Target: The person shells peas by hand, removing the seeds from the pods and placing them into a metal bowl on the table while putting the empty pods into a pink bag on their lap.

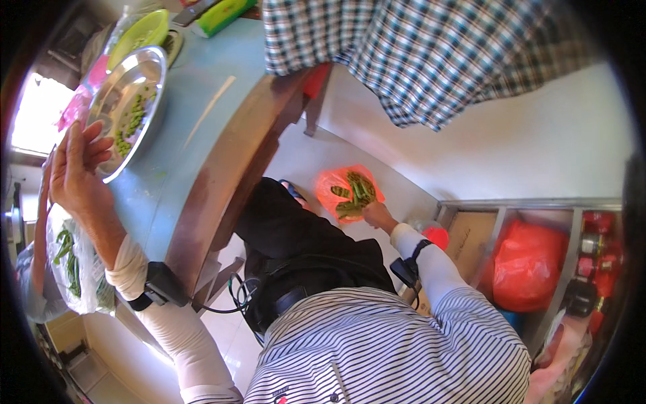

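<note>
My left hand (83, 166) hovers by the near rim of a stainless steel basin (112, 116), its fingers apart and nothing visible in them. Shelled green peas (132, 123) lie in the basin, which stands on a blue-topped table. Down by the floor, my right hand (378, 216) is at the edge of an open red plastic bag (330, 189) that bears green pea pods (361, 189). Whether its curled fingers hold anything cannot be made out. Behind the basin sits a green plastic bowl (146, 38) with pale contents.
The wooden table edge (222, 166) curves between my arms. A clear bag of green vegetables (75, 262) is beside my left forearm. Checkered cloth (404, 50) hangs at the top. Shelves with a red bag (527, 267) stand at right. A cable runs from my left wrist device.
</note>
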The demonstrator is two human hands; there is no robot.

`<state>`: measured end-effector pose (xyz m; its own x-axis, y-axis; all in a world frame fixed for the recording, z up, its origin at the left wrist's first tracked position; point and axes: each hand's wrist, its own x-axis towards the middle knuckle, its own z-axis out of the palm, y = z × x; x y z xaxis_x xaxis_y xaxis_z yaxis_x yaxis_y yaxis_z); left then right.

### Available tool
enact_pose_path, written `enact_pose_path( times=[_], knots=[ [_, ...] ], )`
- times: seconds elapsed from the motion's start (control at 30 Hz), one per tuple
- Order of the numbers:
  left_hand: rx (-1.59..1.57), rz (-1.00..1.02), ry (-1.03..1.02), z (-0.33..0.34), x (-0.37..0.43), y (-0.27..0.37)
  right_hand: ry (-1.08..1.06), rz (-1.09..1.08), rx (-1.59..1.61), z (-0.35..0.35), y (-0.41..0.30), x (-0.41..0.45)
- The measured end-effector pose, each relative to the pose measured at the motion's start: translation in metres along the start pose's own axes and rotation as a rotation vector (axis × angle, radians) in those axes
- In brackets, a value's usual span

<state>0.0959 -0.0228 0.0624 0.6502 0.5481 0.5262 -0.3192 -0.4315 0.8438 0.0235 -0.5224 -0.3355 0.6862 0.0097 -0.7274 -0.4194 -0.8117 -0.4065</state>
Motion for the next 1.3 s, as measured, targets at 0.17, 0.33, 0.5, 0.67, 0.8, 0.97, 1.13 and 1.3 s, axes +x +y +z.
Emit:
enact_pose_path(
  times=[0.17,0.33,0.5,0.67,0.8,0.97,1.13,1.3],
  knots=[
    [-0.022,-0.084,0.054,-0.01,-0.01,0.037,-0.015,-0.402,-0.192,0.003,0.008,0.015],
    [0.042,-0.091,0.071,-0.036,-0.017,0.07,0.01,0.105,0.218,-0.005,0.071,0.023],
    [0.329,0.001,0.271,-0.127,0.003,0.071,-0.049,0.025,0.19,-0.018,0.041,0.009],
    [0.86,-0.226,-0.025,-0.226,0.022,0.045,-0.082,0.014,0.126,-0.018,0.014,0.016],
    [1.232,-0.341,-0.246,-0.23,0.021,0.043,-0.072,-0.012,0.169,-0.018,0.009,0.024],
    [1.38,-0.442,-0.503,-0.234,0.02,0.04,-0.111,-0.101,0.146,-0.02,-0.001,0.02],
    [1.336,-0.388,-0.597,-0.231,0.01,0.053,-0.095,-0.168,0.079,-0.033,-0.008,0.023],
    [0.974,-0.354,-0.424,-0.27,0.001,0.043,-0.218,-0.425,0.035,-0.07,-0.078,-0.004]
  ],
)
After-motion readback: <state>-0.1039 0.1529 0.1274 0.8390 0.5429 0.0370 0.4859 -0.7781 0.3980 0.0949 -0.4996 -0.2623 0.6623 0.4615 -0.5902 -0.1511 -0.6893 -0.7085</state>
